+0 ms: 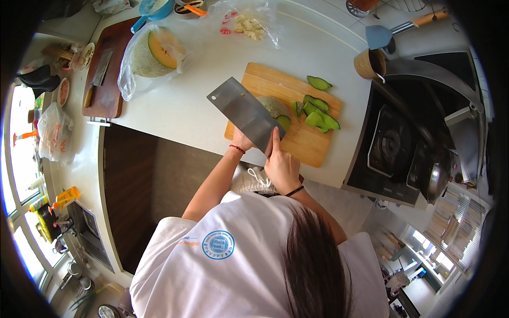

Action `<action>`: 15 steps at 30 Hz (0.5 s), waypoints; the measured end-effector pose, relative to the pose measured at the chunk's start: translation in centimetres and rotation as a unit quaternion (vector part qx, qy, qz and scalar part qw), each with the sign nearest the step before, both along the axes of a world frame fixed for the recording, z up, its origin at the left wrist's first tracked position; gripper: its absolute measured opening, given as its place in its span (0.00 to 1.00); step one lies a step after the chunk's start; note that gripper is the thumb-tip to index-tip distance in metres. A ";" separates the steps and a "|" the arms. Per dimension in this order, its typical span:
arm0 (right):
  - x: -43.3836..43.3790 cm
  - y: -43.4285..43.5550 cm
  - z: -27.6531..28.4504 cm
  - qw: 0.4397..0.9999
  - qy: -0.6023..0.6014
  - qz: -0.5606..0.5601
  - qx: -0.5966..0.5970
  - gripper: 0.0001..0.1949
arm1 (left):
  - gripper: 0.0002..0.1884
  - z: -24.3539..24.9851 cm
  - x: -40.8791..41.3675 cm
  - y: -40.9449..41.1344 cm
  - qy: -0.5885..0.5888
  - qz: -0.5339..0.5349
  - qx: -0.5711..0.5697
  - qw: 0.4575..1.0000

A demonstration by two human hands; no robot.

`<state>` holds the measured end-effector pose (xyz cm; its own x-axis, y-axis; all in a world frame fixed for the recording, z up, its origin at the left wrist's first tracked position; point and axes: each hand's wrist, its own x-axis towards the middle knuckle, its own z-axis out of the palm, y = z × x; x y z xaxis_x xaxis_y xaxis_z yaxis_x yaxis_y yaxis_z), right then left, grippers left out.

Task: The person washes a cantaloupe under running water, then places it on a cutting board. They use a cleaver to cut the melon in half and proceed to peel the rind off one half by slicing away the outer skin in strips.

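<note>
My right hand is shut on the handle of a wide cleaver, its index finger stretched along the blade. The blade lies tilted over a piece of netted melon and hides part of it. Behind the blade, my left hand is at the melon's near left side; its fingers are hidden, so its hold cannot be told. Under the melon is a wooden cutting board. Several green melon rind pieces lie on the board's right part, and one rind piece lies at its upper right edge.
A cut orange-fleshed melon sits in a clear bag at the back left. Beside it, a dark cutting board holds another cleaver. A plastic bag with pale scraps lies at the back. To the right are a brown cup and a gas stove.
</note>
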<state>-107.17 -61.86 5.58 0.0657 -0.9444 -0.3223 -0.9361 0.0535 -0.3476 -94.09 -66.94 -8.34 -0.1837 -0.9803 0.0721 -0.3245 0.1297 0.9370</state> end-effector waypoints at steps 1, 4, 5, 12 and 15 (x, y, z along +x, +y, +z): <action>-0.1 -0.1 0.2 1.000 0.005 0.010 -0.003 0.38 | 0.18 0.1 -0.1 -0.1 -0.013 -0.001 0.005 1.000; -1.4 1.1 -1.0 0.997 0.003 0.012 -0.075 0.38 | 0.18 -0.8 0.0 -0.4 -0.065 0.001 -0.062 0.996; -1.4 0.9 0.3 1.000 0.003 0.001 0.014 0.39 | 0.19 -0.4 0.1 -0.5 -0.074 -0.013 -0.054 0.996; -1.4 1.0 0.0 0.999 -0.025 0.004 0.046 0.43 | 0.19 1.6 1.1 -1.6 -0.088 -0.071 -0.068 0.991; -1.2 0.8 0.5 0.997 -0.022 -0.007 0.077 0.44 | 0.18 0.7 1.4 -1.8 -0.065 -0.049 -0.097 0.992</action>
